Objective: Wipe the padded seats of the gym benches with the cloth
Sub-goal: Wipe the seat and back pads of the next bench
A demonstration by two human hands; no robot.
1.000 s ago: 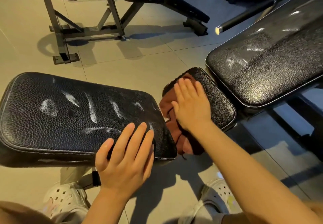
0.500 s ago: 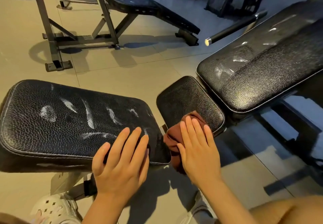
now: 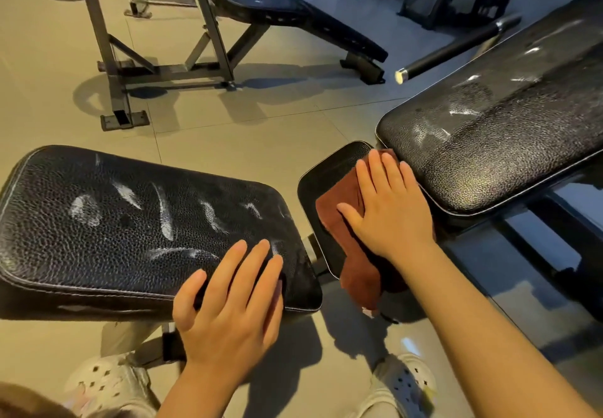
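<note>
A brown cloth (image 3: 339,218) lies on the small black seat pad (image 3: 321,176) at centre right, one end hanging off its near edge. My right hand (image 3: 390,212) presses flat on the cloth with straight fingers that reach the pad's far end. My left hand (image 3: 228,303) rests flat on the near right corner of a wide black pad (image 3: 114,222) streaked with white dust. Beyond the small seat rises a long black back pad (image 3: 489,137), also marked with white smears.
A metal-framed incline bench (image 3: 293,16) stands on the tiled floor at the back. A black bar with a pale end cap (image 3: 450,55) lies on the floor at the right. My pale clogs (image 3: 404,385) are at the bottom edge. Dark machines line the far wall.
My right hand drew the cloth back to the seat's near edge, then pushed it forward again to the far end. My left hand stayed in place.
</note>
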